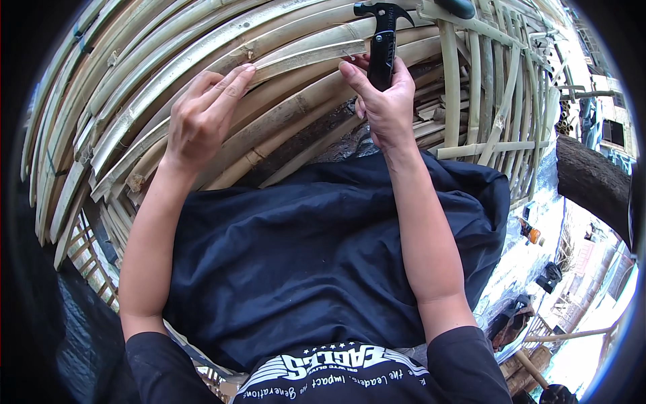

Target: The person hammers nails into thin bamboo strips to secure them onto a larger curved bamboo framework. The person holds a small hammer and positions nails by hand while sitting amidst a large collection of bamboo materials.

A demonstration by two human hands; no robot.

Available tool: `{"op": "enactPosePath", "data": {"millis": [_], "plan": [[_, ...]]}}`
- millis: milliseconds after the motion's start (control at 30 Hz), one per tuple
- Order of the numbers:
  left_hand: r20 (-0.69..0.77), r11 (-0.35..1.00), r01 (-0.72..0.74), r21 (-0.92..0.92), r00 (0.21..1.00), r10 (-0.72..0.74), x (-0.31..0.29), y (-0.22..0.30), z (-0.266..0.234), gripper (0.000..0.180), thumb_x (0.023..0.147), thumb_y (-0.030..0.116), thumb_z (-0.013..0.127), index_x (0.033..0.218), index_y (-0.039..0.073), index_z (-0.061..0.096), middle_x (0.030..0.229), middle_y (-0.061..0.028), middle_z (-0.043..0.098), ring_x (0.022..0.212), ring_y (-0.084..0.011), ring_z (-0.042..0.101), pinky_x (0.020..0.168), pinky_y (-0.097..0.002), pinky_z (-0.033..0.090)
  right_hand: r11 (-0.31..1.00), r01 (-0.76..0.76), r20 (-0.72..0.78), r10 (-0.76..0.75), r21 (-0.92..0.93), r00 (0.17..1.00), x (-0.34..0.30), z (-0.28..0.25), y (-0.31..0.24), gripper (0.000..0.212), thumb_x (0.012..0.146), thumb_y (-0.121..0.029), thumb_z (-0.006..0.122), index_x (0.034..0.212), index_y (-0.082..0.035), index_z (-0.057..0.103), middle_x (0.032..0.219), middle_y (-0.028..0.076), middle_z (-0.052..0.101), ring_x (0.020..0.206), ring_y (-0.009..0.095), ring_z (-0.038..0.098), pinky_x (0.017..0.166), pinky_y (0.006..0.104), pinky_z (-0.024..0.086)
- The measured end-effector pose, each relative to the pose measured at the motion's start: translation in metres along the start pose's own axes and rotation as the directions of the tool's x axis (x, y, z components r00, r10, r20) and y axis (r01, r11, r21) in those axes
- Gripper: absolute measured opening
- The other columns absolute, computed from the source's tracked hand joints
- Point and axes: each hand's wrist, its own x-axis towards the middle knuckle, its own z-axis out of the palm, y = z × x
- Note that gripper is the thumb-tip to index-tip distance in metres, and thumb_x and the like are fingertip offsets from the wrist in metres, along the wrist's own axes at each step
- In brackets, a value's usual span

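Note:
My right hand grips a small black claw hammer, its head up and its claw to the right. The thumb of that hand is near the right end of a split bamboo strip. A thin, nail-like piece shows at that end, too small to be sure of. My left hand has its fingers together, their tips pressed on the strip's left end; its thumb is hidden. The strip lies across several long, curved bamboo slats in front of me.
Dark cloth covers my lap. At the right stands a lattice of upright bamboo slats. A thick dark log lies beyond it, with an orange-labelled bottle nearby. A rounded dark object sits at the top edge.

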Motion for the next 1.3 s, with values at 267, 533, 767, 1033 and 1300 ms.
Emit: {"op": "enactPosePath", "data": {"millis": [267,533,767,1033,1300], "plan": [[-0.019,1.000,-0.019,0.016,1.000,0.020,-0.004,-0.006,0.007,0.042,0.084,-0.001,0.072,0.126,0.003,0.072,0.118,-0.0062,0.076,0.084,-0.0229,0.067,0.073,-0.0345,0.059,0.975,-0.051,-0.006,0.053,0.216,0.999,0.009,-0.005,0.007,0.051,0.087,-0.016,0.087,0.118,0.003,0.051,0.093,0.009,0.066,0.051,0.005,0.053,0.043,0.0232,0.044],[-0.053,0.997,-0.019,0.068,0.998,0.023,-0.011,-0.003,0.008,0.040,0.085,0.002,0.072,0.125,0.006,0.073,0.119,-0.0037,0.077,0.085,-0.0210,0.067,0.080,-0.0339,0.055,0.972,-0.088,-0.006,0.092,0.220,0.996,0.010,-0.001,0.007,0.049,0.086,-0.016,0.088,0.115,0.003,0.052,0.092,0.007,0.063,0.051,0.005,0.051,0.043,0.0234,0.044],[-0.019,0.979,-0.021,0.205,0.999,0.026,-0.005,-0.001,0.000,0.037,0.087,0.008,0.074,0.124,0.012,0.074,0.120,0.0006,0.076,0.112,-0.0207,0.065,0.100,-0.0380,0.040,0.972,-0.079,-0.028,0.087,0.220,0.996,0.013,0.005,0.004,0.049,0.086,-0.017,0.088,0.114,0.002,0.052,0.091,0.006,0.062,0.051,0.005,0.051,0.043,0.0238,0.043],[-0.065,0.999,0.043,0.003,0.997,-0.043,0.040,0.005,0.010,0.040,0.089,0.020,0.076,0.127,0.010,0.069,0.116,-0.0049,0.073,0.111,-0.0262,0.065,0.091,-0.0412,0.049,0.983,-0.118,-0.055,0.127,0.141,0.990,0.025,0.015,-0.013,0.041,0.088,-0.017,0.086,0.111,-0.002,0.055,0.082,0.000,0.059,0.053,0.004,0.047,0.047,0.0233,0.040],[0.112,0.956,0.167,-0.242,0.983,-0.143,0.058,0.000,0.028,0.022,0.091,0.020,0.077,0.108,0.007,0.076,0.095,-0.0108,0.067,0.089,-0.0300,0.066,0.079,-0.0438,0.054,0.993,-0.108,-0.080,0.111,0.040,0.991,0.028,0.016,-0.012,0.041,0.087,-0.020,0.087,0.107,-0.002,0.057,0.077,-0.001,0.058,0.052,0.003,0.047,0.046,0.0226,0.041]]}}
